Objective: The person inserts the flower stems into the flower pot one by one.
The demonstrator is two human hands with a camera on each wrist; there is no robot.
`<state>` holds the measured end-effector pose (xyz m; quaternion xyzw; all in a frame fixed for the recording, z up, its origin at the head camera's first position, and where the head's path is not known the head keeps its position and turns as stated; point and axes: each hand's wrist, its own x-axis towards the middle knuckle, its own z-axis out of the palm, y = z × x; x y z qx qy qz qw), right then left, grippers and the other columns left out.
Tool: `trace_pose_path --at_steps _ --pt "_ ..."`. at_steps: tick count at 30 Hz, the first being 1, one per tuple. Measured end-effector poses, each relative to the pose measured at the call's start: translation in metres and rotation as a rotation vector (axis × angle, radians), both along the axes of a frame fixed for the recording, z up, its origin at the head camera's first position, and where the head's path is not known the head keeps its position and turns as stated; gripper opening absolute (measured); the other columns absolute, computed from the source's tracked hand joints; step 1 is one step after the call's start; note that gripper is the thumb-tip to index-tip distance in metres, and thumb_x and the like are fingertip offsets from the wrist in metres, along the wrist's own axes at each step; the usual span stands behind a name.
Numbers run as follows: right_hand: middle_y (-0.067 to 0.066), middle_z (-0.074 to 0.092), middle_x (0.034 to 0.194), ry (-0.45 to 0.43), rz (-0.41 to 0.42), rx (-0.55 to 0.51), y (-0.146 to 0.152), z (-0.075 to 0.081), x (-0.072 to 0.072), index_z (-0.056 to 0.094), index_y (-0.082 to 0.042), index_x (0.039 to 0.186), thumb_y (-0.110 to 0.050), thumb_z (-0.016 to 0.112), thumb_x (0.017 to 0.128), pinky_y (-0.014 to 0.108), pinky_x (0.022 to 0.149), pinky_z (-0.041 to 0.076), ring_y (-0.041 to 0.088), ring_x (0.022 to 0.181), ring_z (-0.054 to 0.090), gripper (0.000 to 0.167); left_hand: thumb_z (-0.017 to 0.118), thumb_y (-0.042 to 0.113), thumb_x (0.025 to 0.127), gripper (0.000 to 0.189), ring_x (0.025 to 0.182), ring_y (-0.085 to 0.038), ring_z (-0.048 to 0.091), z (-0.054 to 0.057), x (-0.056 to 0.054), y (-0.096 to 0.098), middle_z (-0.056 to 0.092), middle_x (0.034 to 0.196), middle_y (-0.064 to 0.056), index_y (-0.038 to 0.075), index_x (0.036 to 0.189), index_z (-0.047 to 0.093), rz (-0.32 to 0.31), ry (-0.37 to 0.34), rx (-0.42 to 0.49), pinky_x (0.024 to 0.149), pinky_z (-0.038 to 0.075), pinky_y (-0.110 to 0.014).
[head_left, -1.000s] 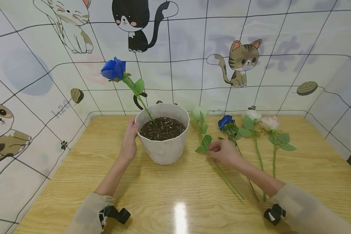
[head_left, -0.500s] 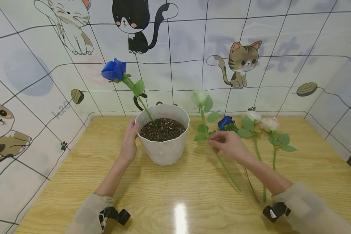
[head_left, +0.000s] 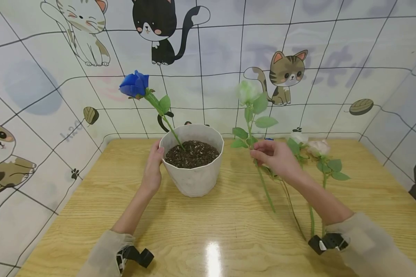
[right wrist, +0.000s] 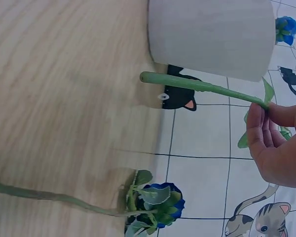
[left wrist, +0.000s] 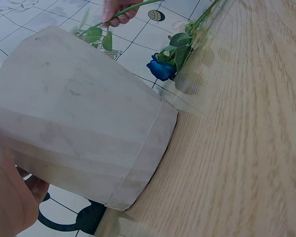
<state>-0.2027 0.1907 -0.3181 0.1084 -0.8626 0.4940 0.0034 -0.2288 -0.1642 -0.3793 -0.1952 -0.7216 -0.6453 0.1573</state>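
Observation:
A white flower pot [head_left: 194,181] filled with dark soil [head_left: 195,154] stands on the wooden table. One blue rose [head_left: 134,84] is stuck in the soil and leans to the left. My left hand [head_left: 152,171] holds the pot at its left side, the thumb near the rim; the left wrist view shows fingers behind the pot wall [left wrist: 84,108]. To the right of the pot, my right hand [head_left: 279,159] pinches the green stem [right wrist: 202,87] of a whitish-green rose [head_left: 248,93]. That rose is raised off the table, bloom up, stem end low and bare.
Another blue rose [right wrist: 170,202] lies on the table, mostly hidden behind my right hand in the head view. Beside it lie a white rose [head_left: 299,137] and a pale pink rose [head_left: 319,147]. A cat-patterned cloth [head_left: 222,88] hangs behind the table [head_left: 180,231].
My right hand has lifted the whitish-green rose off the table, bringing it more upright and slightly to the right. My left hand and the pot have stayed in place.

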Motion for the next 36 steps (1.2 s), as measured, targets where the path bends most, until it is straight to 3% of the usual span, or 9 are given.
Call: trace_pose_path --at_steps 7,16,24,36 --pt "0.01 0.069 0.102 -0.003 -0.036 -0.032 -0.002 0.017 -0.005 0.063 0.001 0.119 -0.026 0.063 0.102 0.027 0.075 0.054 0.019 0.085 0.066 0.032 0.027 0.028 0.108 0.05 0.124 -0.029 0.048 0.001 0.0 0.0 0.049 0.139 -0.02 -0.002 0.145 0.042 0.007 0.004 -0.007 0.102 0.037 -0.044" --pt "-0.002 0.07 0.094 0.106 -0.011 -0.16 -0.009 0.043 -0.014 0.063 0.002 0.115 -0.026 0.063 0.101 0.026 0.077 0.054 0.016 0.082 0.065 0.032 0.027 0.029 0.108 0.051 0.126 -0.03 0.048 -0.001 0.0 0.0 0.048 0.141 -0.019 0.0 0.147 0.041 0.013 -0.004 -0.013 0.103 0.037 -0.046" --pt "-0.001 0.069 0.094 0.16 -0.038 -0.241 -0.026 0.063 -0.024 0.064 0.0 0.113 -0.03 0.064 0.101 0.027 0.084 0.052 0.018 0.082 0.065 0.032 0.027 0.029 0.108 0.051 0.126 -0.03 0.048 -0.002 0.0 -0.001 0.048 0.142 -0.019 0.0 0.148 0.041 0.015 -0.001 -0.011 0.103 0.038 -0.047" --pt "0.006 0.071 0.091 0.259 -0.073 -0.503 -0.055 0.099 -0.041 0.068 0.004 0.106 -0.011 0.068 0.097 0.027 0.078 0.056 0.017 0.074 0.063 0.017 0.027 0.029 0.108 0.051 0.126 -0.029 0.047 -0.001 0.0 0.0 0.048 0.141 -0.02 -0.001 0.147 0.04 0.006 -0.004 -0.004 0.103 0.037 -0.045"
